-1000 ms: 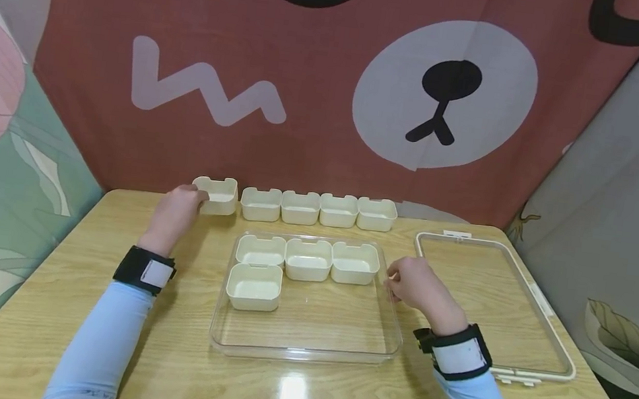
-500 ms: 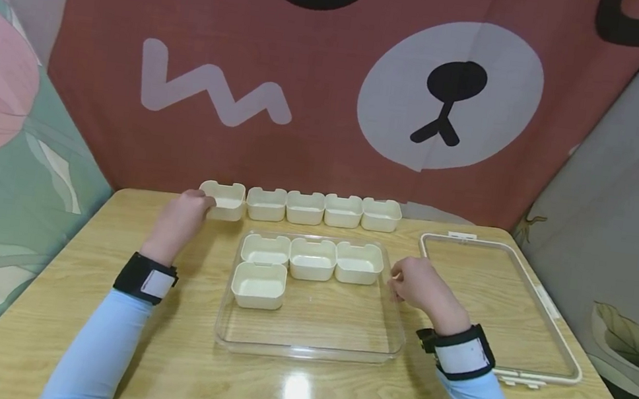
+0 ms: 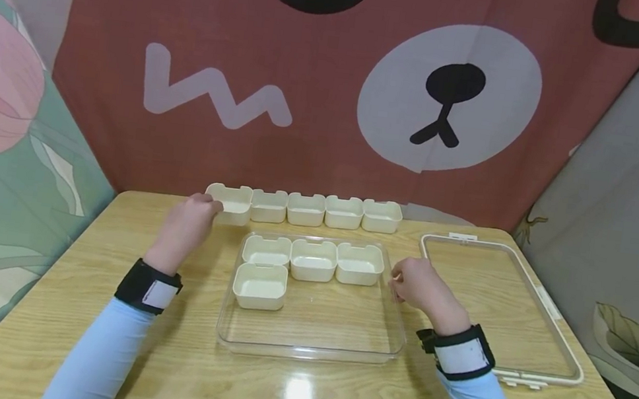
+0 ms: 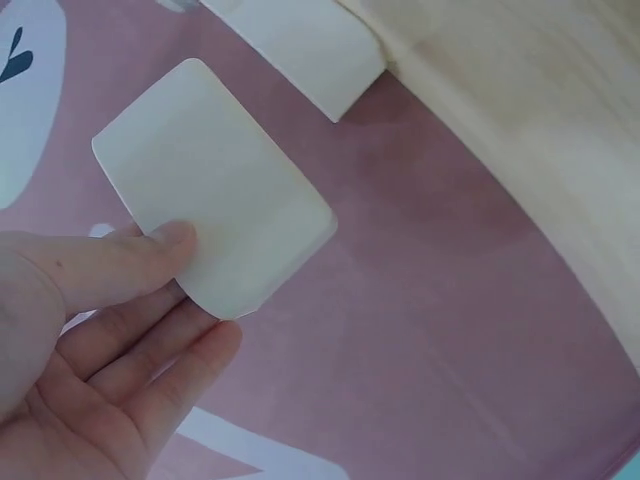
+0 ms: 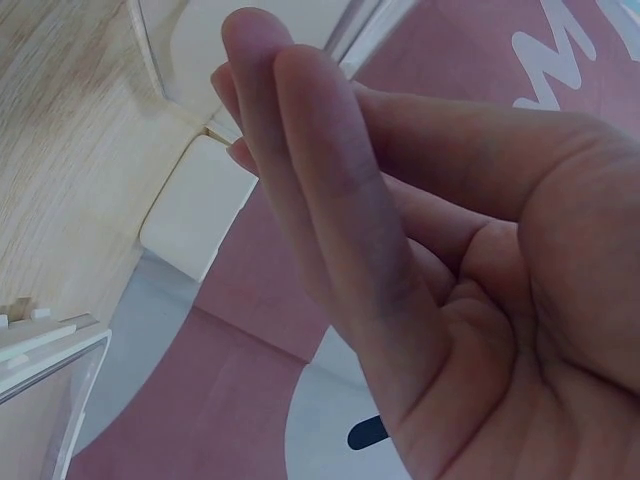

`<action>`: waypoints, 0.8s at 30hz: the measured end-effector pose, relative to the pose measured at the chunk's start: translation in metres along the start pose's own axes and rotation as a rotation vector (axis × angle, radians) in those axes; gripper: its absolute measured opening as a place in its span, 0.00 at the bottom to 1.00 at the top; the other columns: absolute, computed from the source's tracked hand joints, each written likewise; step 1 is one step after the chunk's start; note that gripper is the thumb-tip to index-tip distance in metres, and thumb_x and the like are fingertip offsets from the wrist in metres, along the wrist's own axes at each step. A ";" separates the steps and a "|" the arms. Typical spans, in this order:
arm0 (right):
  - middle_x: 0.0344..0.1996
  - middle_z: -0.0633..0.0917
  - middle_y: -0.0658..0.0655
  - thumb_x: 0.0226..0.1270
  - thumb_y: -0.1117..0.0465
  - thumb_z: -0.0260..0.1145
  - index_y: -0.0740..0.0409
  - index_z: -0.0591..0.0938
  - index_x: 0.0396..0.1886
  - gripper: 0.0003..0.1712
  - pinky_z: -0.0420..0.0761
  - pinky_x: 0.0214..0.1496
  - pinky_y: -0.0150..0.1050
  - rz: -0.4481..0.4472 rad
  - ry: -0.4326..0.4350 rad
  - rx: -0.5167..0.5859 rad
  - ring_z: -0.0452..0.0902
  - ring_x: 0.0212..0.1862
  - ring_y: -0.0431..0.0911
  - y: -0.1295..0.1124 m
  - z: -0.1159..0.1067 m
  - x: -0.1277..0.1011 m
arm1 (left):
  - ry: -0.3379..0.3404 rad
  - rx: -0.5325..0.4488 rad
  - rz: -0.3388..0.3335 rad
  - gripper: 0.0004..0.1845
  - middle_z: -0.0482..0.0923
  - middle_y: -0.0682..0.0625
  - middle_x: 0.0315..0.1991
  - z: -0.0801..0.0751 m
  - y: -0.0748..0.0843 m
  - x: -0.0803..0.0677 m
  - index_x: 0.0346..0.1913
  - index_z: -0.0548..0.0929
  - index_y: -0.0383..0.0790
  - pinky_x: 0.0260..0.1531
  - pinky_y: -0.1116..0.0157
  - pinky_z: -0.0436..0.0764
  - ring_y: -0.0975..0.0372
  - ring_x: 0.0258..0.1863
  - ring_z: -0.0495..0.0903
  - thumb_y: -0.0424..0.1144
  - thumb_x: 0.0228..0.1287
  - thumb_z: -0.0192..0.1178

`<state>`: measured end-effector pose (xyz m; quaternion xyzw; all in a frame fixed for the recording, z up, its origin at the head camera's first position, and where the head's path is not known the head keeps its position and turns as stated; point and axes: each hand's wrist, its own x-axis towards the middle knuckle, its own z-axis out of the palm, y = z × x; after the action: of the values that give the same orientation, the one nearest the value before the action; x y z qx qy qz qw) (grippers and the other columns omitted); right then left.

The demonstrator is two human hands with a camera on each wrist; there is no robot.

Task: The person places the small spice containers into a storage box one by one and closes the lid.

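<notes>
My left hand (image 3: pixel 186 230) pinches a small cream plastic bin (image 3: pixel 234 214) by its left side, thumb against fingers. That bin stands at the left end of a back row of matching bins (image 3: pixel 305 210); its outer face (image 4: pixel 215 190) shows in the left wrist view. My right hand (image 3: pixel 424 292) is at the right rim of a clear tray (image 3: pixel 307 352), fingers bent and seemingly pinching the rim; the contact is partly hidden. Inside the tray, three cream bins (image 3: pixel 312 262) line the far side, and another bin (image 3: pixel 259 288) sits in front of the leftmost.
A clear lid with a white frame (image 3: pixel 551 314) lies right of the tray, close to my right forearm. A wooden table (image 3: pixel 155 366) carries everything. A printed cloth (image 3: pixel 301 157) hangs right behind the back row.
My left hand has moved the pinched bin to the right, closing the gap to the back row. The right hand stays at the tray's rim. The head view has shifted slightly.
</notes>
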<state>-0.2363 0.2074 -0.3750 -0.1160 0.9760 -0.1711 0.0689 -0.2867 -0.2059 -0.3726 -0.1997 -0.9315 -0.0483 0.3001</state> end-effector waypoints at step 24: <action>0.26 0.86 0.60 0.62 0.67 0.63 0.74 0.82 0.43 0.13 0.82 0.30 0.39 -0.052 0.020 -0.016 0.81 0.22 0.40 -0.001 -0.001 -0.001 | 0.002 0.038 0.041 0.09 0.75 0.43 0.21 -0.033 0.039 0.001 0.29 0.85 0.33 0.15 0.63 0.73 0.54 0.20 0.74 0.19 0.53 0.57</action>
<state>-0.2352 0.2071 -0.3736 -0.1400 0.9746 -0.1662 0.0539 -0.2538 -0.1765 -0.3459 -0.2128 -0.9278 -0.0249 0.3056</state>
